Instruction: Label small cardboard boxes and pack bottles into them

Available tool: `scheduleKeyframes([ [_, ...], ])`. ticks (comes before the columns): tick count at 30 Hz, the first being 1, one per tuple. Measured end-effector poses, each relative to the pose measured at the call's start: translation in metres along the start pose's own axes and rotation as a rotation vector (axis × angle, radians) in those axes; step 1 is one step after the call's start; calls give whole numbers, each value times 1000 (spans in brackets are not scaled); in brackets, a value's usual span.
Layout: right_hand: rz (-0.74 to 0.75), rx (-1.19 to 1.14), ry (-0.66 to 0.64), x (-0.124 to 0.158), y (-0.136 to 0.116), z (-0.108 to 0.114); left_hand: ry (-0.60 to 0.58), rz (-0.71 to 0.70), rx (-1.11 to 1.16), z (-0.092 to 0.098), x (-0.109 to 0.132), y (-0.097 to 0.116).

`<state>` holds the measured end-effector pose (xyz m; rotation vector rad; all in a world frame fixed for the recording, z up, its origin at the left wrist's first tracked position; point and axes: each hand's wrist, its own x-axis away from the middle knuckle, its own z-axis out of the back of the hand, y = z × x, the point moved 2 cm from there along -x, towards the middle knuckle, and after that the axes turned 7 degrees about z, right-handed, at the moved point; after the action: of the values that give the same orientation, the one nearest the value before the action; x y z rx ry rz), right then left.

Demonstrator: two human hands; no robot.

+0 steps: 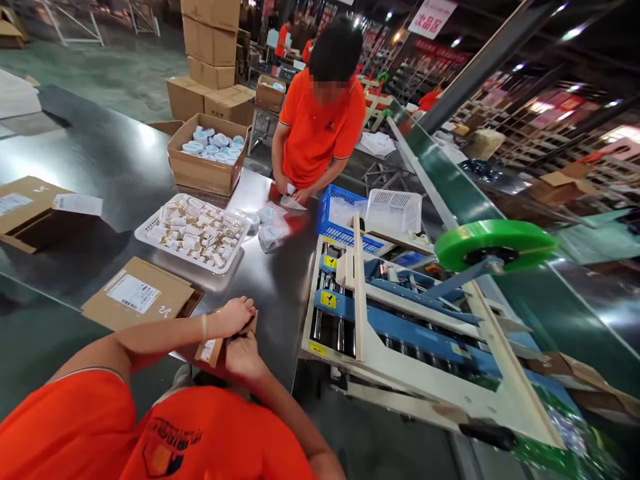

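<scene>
Near the table's front edge, my left hand point(233, 317) rests with curled fingers on top of a small cardboard box point(210, 351) that has a white label. Just below it, my right hand point(244, 357) grips the same box from its right side. The box's inside is mostly hidden by both hands. To the left lies a flat cardboard piece point(135, 293) with a white label. Beyond my hands sits a white tray point(220, 267) heaped with small white and gold items.
Across the metal table point(270, 287), a person in orange point(320, 127) handles a small plastic bag beside other bags point(273, 230). An open carton point(205, 170) holds wrapped items. A taping machine point(400, 327) with a green tape roll point(495, 243) stands right; cardboard boxes point(35, 207) lie left.
</scene>
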<state>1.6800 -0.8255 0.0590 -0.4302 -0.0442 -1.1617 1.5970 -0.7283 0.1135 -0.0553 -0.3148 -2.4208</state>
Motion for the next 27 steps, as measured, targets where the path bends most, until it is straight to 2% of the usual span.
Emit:
scheduleKeyframes([
  [2, 68, -9, 74, -11, 7, 6, 21, 68, 56, -2, 16, -20],
  [4, 133, 1, 132, -13, 21, 15, 10, 74, 113, -5, 32, -33],
  [7, 260, -9, 153, -8, 41, 38, -29, -23, 153, -5, 48, -39],
  [9, 356, -83, 178, -3, 50, 55, -60, -80, 172, -1, 47, -38],
  [10, 343, -120, 228, -2, 54, 63, -83, -88, 190, 2, 42, -37],
  [11, 279, -152, 292, -2, 58, 70, -109, -73, 210, 4, 35, -36],
  [13, 25, -191, 388, -4, 65, 76, -135, 25, 260, 8, 19, -34],
  [15, -221, -224, 365, -7, 64, 69, -106, 153, 297, 9, 6, -33],
  [16, -292, -238, 328, -9, 61, 62, -74, 213, 298, 9, 4, -32],
  [18, -342, -231, 278, -9, 49, 46, 18, 351, 292, 6, 6, -31],
  [20, -320, -194, 298, -6, 39, 31, 128, 568, 351, -2, 15, -33],
  [23, -302, -230, 381, -3, 42, 20, 265, 824, 629, -22, 28, -33],
  [25, -345, -389, 494, -2, 56, 21, 353, 906, 848, -35, 34, -32],
  [27, -383, -687, 633, -3, 73, 22, 366, 896, 1048, -45, 37, -32],
])
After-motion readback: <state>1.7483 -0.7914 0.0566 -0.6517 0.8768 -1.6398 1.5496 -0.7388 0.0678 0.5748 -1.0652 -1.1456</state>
